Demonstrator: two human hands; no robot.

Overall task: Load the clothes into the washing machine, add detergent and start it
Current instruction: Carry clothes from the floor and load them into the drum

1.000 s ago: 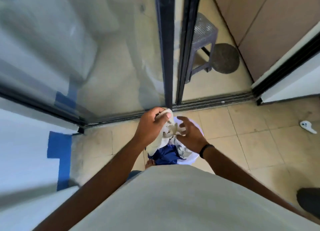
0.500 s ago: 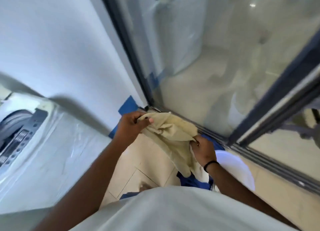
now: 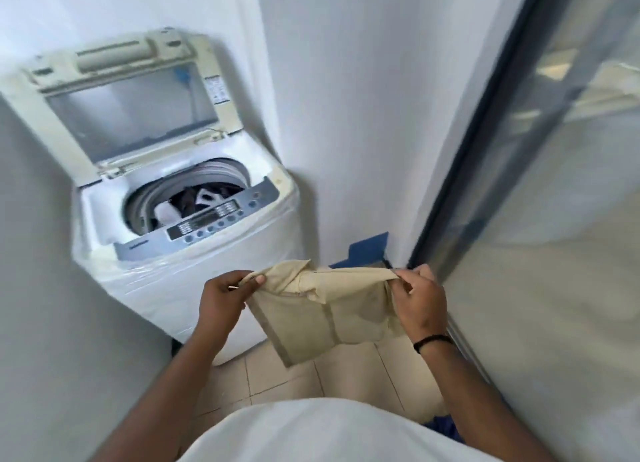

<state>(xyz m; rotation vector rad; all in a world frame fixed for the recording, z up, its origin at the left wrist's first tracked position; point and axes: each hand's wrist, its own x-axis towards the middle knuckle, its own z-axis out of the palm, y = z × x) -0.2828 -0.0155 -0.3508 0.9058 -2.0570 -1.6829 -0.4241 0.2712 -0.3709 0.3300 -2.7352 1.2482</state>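
Note:
A white top-loading washing machine (image 3: pixel 194 253) stands in the corner with its lid (image 3: pixel 131 108) raised. Dark and white clothes (image 3: pixel 201 198) lie in its drum. In front of the machine I hold a beige garment (image 3: pixel 322 312) stretched between both hands. My left hand (image 3: pixel 225 295) pinches its left end and my right hand (image 3: pixel 419 299) pinches its right end. The cloth hangs down between them, below the level of the control panel (image 3: pixel 207 226).
A glass sliding door with a dark frame (image 3: pixel 485 143) runs along the right. White walls close in on the left and behind the machine. Blue tape (image 3: pixel 367 250) marks the wall base. A bit of blue laundry (image 3: pixel 446 427) shows at the lower right on the tiled floor.
My view has swung from the floor and glass door to the washing machine. The beige garment has come up from the basket and is now spread out between my two hands.

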